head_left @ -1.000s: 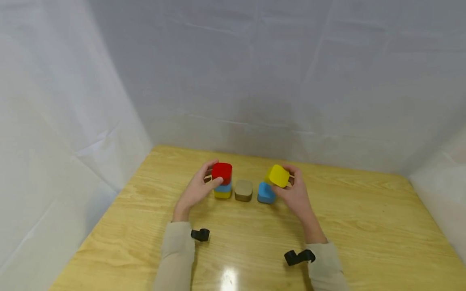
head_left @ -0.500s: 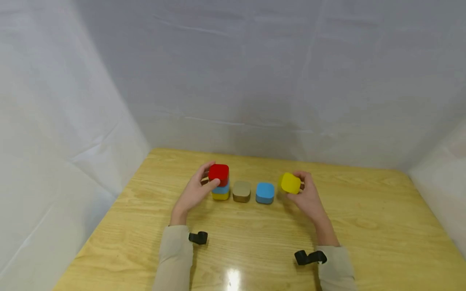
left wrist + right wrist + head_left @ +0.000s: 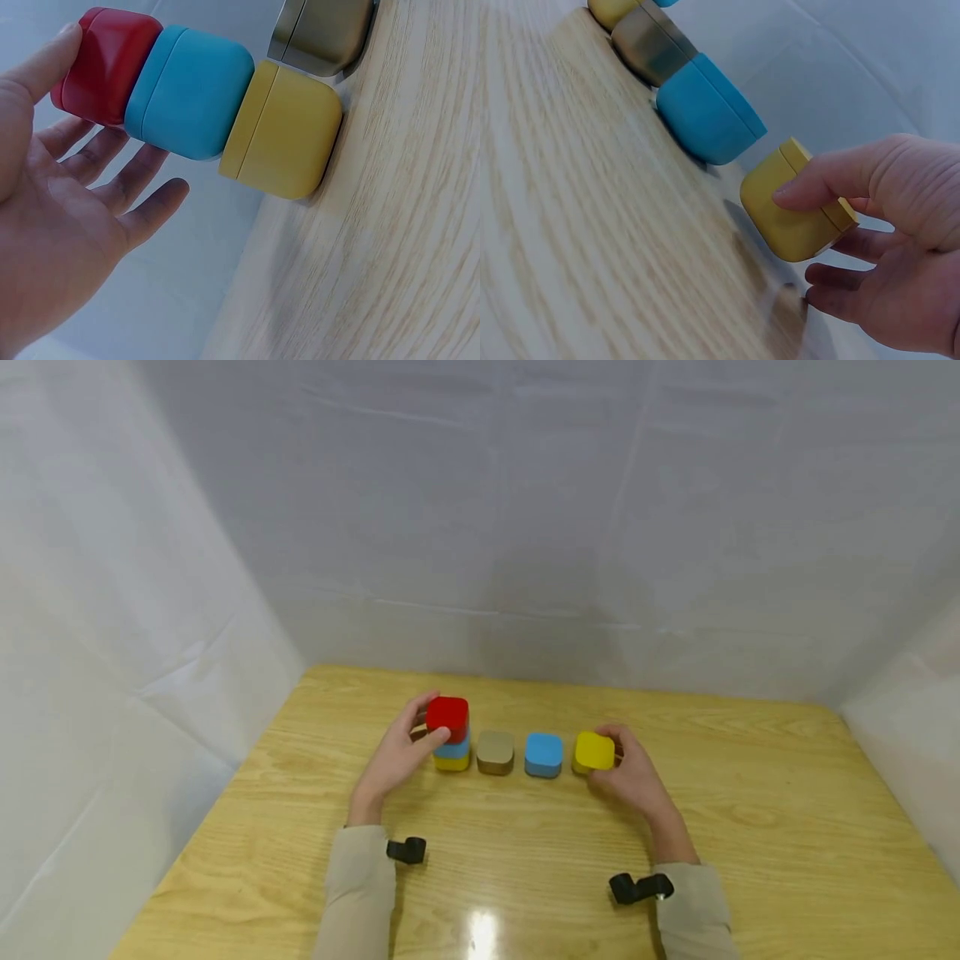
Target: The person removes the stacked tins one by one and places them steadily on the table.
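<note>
In the left wrist view, the rounded tan-grey box is cut off by the top edge. In the right wrist view, the right hand runs off the right edge, its thumb covering part of the rounded yellow box; the wooden tabletop is blurred.

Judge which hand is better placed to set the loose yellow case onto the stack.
Right. The right hand already pinches the loose yellow case at the row's right end; the left hand touches the red case topping the stack, holding it steady.
</note>
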